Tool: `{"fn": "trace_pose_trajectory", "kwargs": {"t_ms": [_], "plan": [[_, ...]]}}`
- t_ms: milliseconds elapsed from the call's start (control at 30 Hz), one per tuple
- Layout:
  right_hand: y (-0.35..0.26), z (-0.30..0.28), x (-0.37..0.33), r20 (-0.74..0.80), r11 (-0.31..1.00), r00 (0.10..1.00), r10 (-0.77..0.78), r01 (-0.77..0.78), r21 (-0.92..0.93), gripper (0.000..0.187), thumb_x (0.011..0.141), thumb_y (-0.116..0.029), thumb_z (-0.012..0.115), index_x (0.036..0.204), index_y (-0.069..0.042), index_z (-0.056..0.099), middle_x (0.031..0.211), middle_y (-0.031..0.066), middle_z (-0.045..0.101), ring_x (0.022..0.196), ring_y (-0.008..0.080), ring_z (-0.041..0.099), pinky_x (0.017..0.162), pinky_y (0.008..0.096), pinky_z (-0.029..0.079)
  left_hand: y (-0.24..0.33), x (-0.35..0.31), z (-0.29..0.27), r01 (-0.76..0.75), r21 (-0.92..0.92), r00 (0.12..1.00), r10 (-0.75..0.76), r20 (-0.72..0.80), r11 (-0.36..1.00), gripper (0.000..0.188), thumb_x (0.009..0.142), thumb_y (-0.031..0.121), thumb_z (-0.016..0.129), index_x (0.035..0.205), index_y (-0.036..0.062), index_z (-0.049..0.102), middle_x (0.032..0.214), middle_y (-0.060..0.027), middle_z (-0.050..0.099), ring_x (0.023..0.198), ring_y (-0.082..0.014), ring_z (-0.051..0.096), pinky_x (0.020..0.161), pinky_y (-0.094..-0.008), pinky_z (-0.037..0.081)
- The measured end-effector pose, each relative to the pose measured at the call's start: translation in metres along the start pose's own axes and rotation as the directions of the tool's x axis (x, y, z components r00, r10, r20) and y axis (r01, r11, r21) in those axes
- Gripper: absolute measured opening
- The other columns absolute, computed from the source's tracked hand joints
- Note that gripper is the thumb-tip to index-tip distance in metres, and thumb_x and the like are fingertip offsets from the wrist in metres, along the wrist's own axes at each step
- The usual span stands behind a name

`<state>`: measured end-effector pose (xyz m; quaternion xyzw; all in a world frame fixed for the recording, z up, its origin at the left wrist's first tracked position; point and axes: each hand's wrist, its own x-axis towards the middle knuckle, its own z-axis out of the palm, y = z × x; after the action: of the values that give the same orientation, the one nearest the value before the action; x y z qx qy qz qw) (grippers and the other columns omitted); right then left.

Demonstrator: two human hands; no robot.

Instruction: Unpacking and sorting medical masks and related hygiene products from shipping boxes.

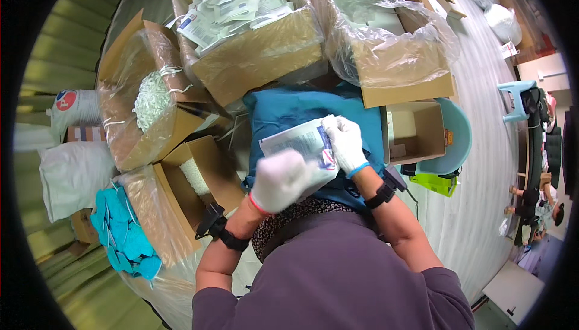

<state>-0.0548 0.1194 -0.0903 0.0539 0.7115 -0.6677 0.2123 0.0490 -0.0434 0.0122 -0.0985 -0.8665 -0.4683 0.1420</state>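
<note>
A flat white printed pouch (297, 139), with blue and red at one end, is held up over my lap. My right hand (345, 143), in a white knit glove with a blue cuff, pinches the pouch by its right end. At the pouch's lower left is my left hand (280, 179), in a white glove with a red cuff. It is smeared by motion, so its fingers do not show clearly. Beneath the pouch lies a blue cloth (265, 108) spread over my lap.
Ahead stand a plastic-lined carton (253, 64) heaped with similar pouches and another lined carton (398, 58). To the left are a carton of small white pieces (158, 101), a smaller box (218, 170) and teal items (123, 230). An open box (416, 128) and light-blue tub (457, 134) stand right.
</note>
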Motion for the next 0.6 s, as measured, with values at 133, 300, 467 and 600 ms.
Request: {"fn": "trace_pose_trajectory", "kwargs": {"t_ms": [133, 300, 467, 600], "plan": [[-0.025, -0.006, -0.016, 0.109, 0.994, 0.990, -0.095, 0.089, 0.062, 0.018, 0.094, -0.017, 0.066, 0.086, -0.001, 0.068, 0.080, -0.0010, 0.066, 0.072, 0.0032, 0.052, 0.065, 0.0212, 0.045, -0.038, 0.025, 0.011, 0.000, 0.276, 0.957, 0.080, -0.279, 0.961, 0.029, 0.075, 0.017, 0.082, 0.079, 0.0030, 0.057, 0.074, -0.0132, 0.056, 0.068, -0.0246, 0.055, 0.063, -0.0344, 0.047], [-0.029, -0.006, -0.027, 0.220, 0.971, 0.955, -0.201, 0.165, 0.173, 0.004, 0.090, -0.003, 0.065, 0.093, 0.000, 0.067, 0.088, -0.0002, 0.067, 0.079, 0.0055, 0.057, 0.071, 0.0217, 0.048, -0.053, 0.031, 0.021, 0.303, 0.037, 0.946, -0.305, 0.107, 0.952, 0.035, 0.079, 0.028, 0.079, 0.090, 0.0006, 0.061, 0.080, -0.0151, 0.062, 0.070, -0.0242, 0.058, 0.068, -0.0333, 0.049], [-0.026, -0.003, -0.019, 0.184, 0.987, 0.972, -0.149, 0.135, 0.086, 0.007, 0.088, -0.006, 0.067, 0.083, 0.000, 0.066, 0.076, 0.0006, 0.064, 0.071, 0.0057, 0.054, 0.064, 0.0233, 0.046, -0.054, 0.021, 0.041, 0.401, -0.219, 0.905, -0.348, 0.247, 0.889, 0.025, 0.092, 0.023, 0.066, 0.088, -0.0010, 0.063, 0.073, -0.0166, 0.060, 0.063, -0.0220, 0.053, 0.062, -0.0317, 0.047], [-0.016, 0.003, 0.004, 0.023, 0.964, 0.991, -0.131, 0.132, -0.229, 0.012, 0.086, -0.008, 0.069, 0.077, -0.003, 0.062, 0.069, -0.0017, 0.059, 0.066, 0.0042, 0.051, 0.060, 0.0224, 0.043, -0.028, 0.021, 0.048, -0.151, 0.310, 0.975, 0.090, 0.203, 0.938, 0.015, 0.090, 0.019, 0.065, 0.080, 0.0079, 0.066, 0.066, -0.0092, 0.059, 0.057, -0.0254, 0.058, 0.054, -0.0366, 0.046]]}}
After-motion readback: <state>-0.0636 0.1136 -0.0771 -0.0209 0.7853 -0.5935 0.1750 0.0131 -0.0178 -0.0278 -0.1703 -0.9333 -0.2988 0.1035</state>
